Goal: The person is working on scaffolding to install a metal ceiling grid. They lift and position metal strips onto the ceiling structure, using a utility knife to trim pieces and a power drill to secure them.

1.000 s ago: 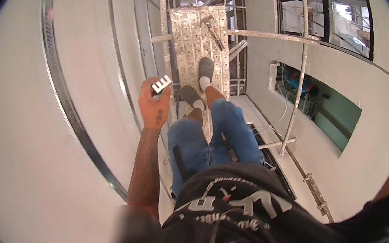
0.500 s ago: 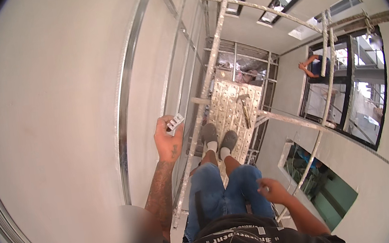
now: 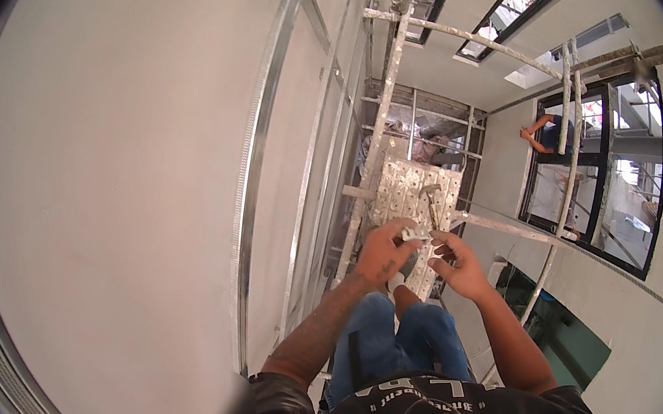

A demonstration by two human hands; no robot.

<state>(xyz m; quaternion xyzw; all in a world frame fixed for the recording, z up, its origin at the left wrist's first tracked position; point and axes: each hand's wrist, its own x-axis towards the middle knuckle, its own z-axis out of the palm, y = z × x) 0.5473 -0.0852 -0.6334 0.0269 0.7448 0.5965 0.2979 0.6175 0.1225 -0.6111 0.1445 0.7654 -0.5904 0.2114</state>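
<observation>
Above my knees, my left hand [image 3: 391,251] pinches a small light-coloured metal bracket [image 3: 415,234] between thumb and fingers. Just to its right, my right hand [image 3: 459,264] has its fingers bent and apart, the tips close to the bracket. Whether they touch it is hard to see. A hammer [image 3: 431,201] lies on the perforated metal scaffold plank [image 3: 396,191] beyond my hands. My hands partly hide my shoes on that plank.
Paint-spattered scaffold tubes [image 3: 388,96] rise beside the plank, and another tube [image 3: 508,228] crosses at right. Metal framing channels [image 3: 267,124] run along the pale wall panel [image 3: 123,191] at left. Another person's arms [image 3: 542,135] show at the black-framed window [image 3: 603,157].
My left hand has brought the bracket rightward from beside the wall framing to in front of me. My right hand has risen from near my knee to meet it.
</observation>
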